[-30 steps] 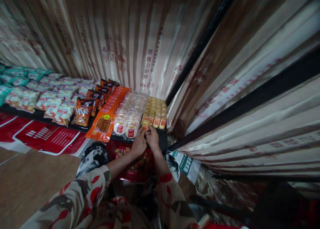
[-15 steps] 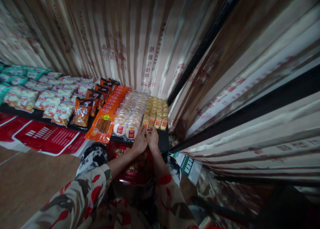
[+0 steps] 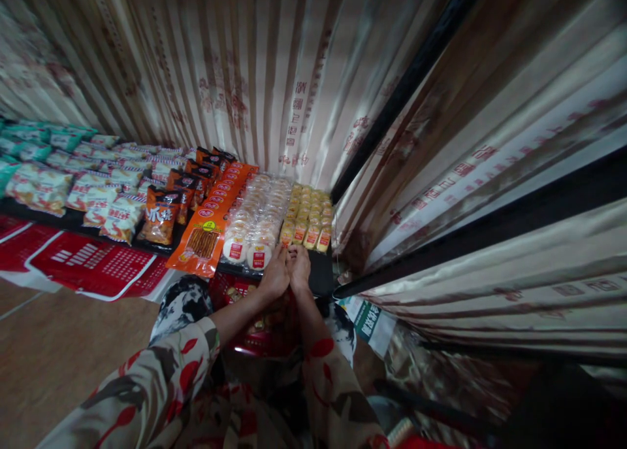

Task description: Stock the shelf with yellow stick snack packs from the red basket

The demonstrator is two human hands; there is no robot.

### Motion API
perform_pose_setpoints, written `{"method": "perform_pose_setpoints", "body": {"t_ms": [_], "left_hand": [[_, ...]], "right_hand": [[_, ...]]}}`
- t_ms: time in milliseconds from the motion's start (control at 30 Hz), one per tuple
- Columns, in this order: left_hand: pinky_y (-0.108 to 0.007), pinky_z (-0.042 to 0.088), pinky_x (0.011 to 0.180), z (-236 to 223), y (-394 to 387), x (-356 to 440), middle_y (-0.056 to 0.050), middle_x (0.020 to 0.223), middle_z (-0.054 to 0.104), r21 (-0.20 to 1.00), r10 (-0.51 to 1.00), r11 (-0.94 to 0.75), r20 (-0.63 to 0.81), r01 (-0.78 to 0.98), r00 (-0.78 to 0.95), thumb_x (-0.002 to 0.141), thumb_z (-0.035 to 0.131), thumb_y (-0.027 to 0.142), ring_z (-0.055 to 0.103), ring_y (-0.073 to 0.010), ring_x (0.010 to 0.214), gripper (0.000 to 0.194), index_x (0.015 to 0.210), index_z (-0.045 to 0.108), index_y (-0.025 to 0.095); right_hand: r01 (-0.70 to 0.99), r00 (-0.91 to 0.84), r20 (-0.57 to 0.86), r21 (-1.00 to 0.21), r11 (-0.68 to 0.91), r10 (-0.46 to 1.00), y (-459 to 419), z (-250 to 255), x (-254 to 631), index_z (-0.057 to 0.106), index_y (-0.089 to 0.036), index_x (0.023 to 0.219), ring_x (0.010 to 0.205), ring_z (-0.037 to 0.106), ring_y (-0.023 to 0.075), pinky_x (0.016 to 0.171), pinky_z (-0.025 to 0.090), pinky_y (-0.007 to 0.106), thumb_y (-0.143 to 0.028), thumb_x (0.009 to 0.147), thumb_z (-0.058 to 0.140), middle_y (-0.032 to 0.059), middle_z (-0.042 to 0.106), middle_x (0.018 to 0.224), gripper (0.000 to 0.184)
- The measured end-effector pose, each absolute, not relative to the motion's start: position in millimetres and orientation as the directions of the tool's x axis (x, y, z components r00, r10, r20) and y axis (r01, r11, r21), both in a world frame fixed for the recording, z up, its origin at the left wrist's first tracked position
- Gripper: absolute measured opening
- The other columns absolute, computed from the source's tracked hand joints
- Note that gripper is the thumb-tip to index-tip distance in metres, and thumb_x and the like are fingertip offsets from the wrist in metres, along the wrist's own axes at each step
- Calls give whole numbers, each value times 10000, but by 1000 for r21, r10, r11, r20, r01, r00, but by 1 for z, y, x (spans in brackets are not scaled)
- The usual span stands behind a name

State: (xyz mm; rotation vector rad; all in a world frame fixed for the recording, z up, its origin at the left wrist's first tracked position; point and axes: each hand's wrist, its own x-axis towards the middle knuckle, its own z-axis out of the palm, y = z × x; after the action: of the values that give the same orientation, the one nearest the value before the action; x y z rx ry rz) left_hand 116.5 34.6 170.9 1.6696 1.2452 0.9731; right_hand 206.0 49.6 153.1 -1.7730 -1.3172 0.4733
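Note:
My left hand (image 3: 275,274) and my right hand (image 3: 298,266) meet at the front edge of a black shelf board (image 3: 321,269). The fingers of both are closed and pinched close together. A speck of orange shows between the fingertips, but what they hold is too small and covered to tell. Right beyond the fingertips stand rows of small yellow wrapped snacks (image 3: 306,217) with red-orange labels on the front ones. Left of them lie two rows of round white cakes in clear wrap (image 3: 247,233), with red labels in front.
Left along the board are a long orange snack pack (image 3: 203,233), orange-black bags (image 3: 160,217), white snack bags (image 3: 122,215) and green bags (image 3: 63,138). Below my forearms sits a red basket (image 3: 252,348) with small packets. Pleated printed curtains (image 3: 264,76) and black poles (image 3: 401,89) enclose the board.
The view has shifted slightly. Both hands stay together at the board's front edge, with only small movement of the fingers.

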Motion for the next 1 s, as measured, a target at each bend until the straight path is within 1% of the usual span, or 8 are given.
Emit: {"method": "perform_pose_setpoints", "body": {"t_ms": [100,233,333,533,600,767,867,1000], "left_hand": [[-437,223,1145,168,34,116,-130,1425,390,913,964,-218,145,344,224,788,437,107,302,-254,1351,474,1259,492,120],[-428,233,1142,169,35,116,-149,1385,434,901,958,-226,138,370,250,798,414,96,337,-251,1330,445,1233,509,98],[-436,233,1142,172,34,115,-137,1350,474,907,953,-233,141,351,269,796,422,93,354,-248,1318,455,1244,500,116],[-418,241,1138,177,26,113,-150,1361,453,899,950,-250,155,359,271,797,417,95,367,-248,1306,459,1251,488,98],[-420,260,1129,177,24,112,-140,1347,467,891,944,-267,165,368,286,792,415,87,390,-242,1287,451,1235,500,112],[-398,328,1091,175,17,110,-161,1303,486,834,933,-315,185,453,308,782,403,73,425,-236,1248,418,1179,533,82],[-390,373,1054,170,9,105,-139,1241,525,811,921,-359,229,462,315,762,405,54,470,-215,1187,427,1163,544,104],[-370,398,1026,157,-12,93,-117,1182,552,793,877,-461,341,399,337,748,402,41,490,-194,1138,438,1149,553,130]], "right_hand": [[577,363,179,-814,-69,915,48,153,206,553,-196,795,689,538,138,671,445,261,-168,746,476,27,564,831,96],[569,366,173,-819,-73,914,48,152,205,569,-184,803,680,520,135,671,440,254,-135,733,461,31,550,837,138],[573,356,196,-818,-48,914,48,151,205,578,-184,804,703,517,138,697,440,253,-143,745,452,27,544,831,145],[557,363,199,-829,-41,910,43,148,204,592,-171,888,732,531,143,711,456,268,-129,732,454,49,543,911,212],[544,383,194,-838,-50,903,40,148,203,591,-161,909,750,542,146,722,462,270,-135,727,466,59,542,937,222],[552,406,225,-833,-42,886,29,149,200,583,-160,908,787,544,151,751,466,273,-155,740,458,73,545,951,209],[561,429,274,-828,-16,860,17,149,196,571,-160,924,795,540,160,779,461,299,-175,758,439,73,559,934,213],[559,429,336,-828,45,838,-9,142,188,564,-168,914,804,546,169,759,457,300,-234,806,398,66,582,895,209]]}}
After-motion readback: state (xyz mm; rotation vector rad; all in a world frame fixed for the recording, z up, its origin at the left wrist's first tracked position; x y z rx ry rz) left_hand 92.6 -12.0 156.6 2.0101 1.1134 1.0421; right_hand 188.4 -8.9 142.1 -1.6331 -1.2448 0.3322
